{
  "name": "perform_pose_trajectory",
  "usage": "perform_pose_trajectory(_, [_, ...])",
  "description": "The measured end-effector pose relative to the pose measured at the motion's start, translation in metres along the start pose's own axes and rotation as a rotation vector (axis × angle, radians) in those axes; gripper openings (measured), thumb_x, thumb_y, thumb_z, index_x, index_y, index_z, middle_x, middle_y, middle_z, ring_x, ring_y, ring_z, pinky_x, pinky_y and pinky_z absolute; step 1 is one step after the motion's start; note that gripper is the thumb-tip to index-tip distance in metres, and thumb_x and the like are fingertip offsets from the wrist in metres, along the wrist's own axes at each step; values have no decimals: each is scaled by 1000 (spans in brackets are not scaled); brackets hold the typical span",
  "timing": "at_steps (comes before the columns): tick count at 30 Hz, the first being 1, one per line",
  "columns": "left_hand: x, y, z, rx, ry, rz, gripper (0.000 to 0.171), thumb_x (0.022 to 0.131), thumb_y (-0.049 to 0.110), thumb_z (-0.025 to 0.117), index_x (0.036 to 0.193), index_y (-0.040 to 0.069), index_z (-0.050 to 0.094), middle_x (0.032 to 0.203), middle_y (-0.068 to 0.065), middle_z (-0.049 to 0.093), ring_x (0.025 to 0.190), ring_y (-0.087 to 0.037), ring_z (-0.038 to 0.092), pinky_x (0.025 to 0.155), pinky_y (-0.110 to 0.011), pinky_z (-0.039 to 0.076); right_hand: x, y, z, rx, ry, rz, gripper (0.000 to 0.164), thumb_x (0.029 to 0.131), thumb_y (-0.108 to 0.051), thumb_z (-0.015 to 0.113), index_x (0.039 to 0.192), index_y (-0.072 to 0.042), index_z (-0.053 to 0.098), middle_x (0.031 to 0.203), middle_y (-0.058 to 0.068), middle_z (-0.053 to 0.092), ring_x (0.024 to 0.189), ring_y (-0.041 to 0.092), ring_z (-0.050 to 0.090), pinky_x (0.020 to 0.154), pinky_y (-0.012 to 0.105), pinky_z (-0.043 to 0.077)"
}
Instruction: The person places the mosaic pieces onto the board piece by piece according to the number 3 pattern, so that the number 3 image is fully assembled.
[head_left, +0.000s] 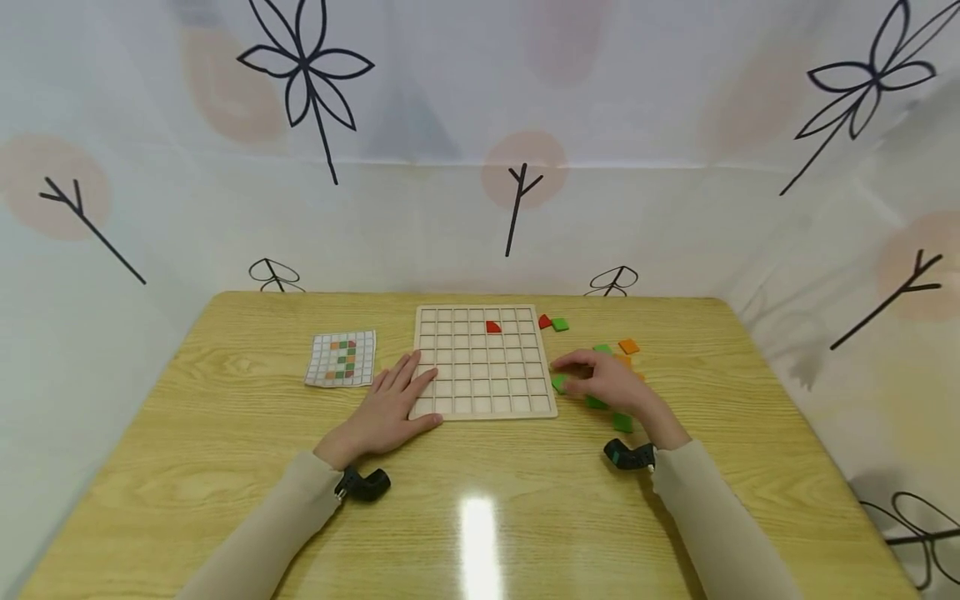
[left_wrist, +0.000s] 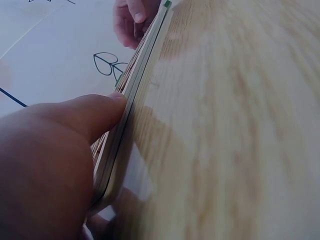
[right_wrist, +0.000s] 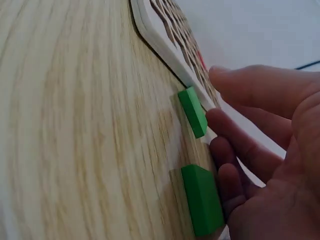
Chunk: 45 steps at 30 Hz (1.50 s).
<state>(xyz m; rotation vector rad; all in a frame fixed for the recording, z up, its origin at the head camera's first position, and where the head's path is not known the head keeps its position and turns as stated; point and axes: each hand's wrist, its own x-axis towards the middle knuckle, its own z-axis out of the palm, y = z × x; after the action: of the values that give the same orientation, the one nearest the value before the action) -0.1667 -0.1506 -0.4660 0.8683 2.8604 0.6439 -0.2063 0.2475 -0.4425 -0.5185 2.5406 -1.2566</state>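
My left hand (head_left: 386,412) lies spread with its fingertips on the left side of a wooden grid board (head_left: 480,418). The thumb (left_wrist: 95,117) rests along the board's near edge in the left wrist view. At the board's right edge, my right hand (head_left: 611,383) hovers with loosely bent fingers over a green tile (head_left: 559,383). In the right wrist view, that green tile (right_wrist: 193,112) lies against the board, close under the fingertips, with no pinch on it. Another green tile (right_wrist: 201,200) sits nearer the palm. A red quarter-round tile (head_left: 492,327) occupies one upper cell of the board.
A paper pattern card (head_left: 318,360) with coloured squares lies left of the board. Off the upper right corner are a red tile (head_left: 545,322) and a green tile (head_left: 560,324). Several green and orange tiles, one orange tile (head_left: 628,345) among them, lie scattered around the right hand.
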Motion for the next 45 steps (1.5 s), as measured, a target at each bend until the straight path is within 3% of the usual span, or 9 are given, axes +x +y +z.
perform_pose_trajectory(10, [0,0,0,-8,-4,-8,78,99,57,51,159,13,28,166,-14,2,152,-31,1,117,-59,9,1,11,-2,116,-56,21,46,88,-11,78,132,-9,63,133,12,56,121,30,53,97,39,45])
perform_pose_trajectory(19, [-2,-1,0,-7,5,-9,78,99,58,51,159,13,28,166,-14,2,152,-31,1,116,-59,9,3,9,1,120,-55,39,49,87,-8,78,133,-7,62,135,12,57,125,31,52,102,45,43])
perform_pose_trajectory(27, [-1,-1,1,-11,-2,-6,79,99,59,49,159,14,27,167,-13,1,152,-30,0,117,-59,9,2,9,-4,141,-99,33,51,88,-4,75,136,-3,58,137,16,56,126,34,51,100,41,45])
perform_pose_trajectory(37, [2,1,-1,1,-4,-4,77,99,57,51,159,13,28,166,-14,3,152,-32,2,116,-59,9,1,11,-9,137,-112,53,52,87,-4,76,136,-6,59,136,12,57,124,32,51,102,47,42])
perform_pose_trajectory(45, [0,2,-3,4,-8,-8,77,99,56,51,159,13,28,166,-14,3,152,-32,2,117,-58,10,3,10,-7,113,-98,69,49,86,-4,77,132,-8,62,133,11,59,122,30,52,100,45,43])
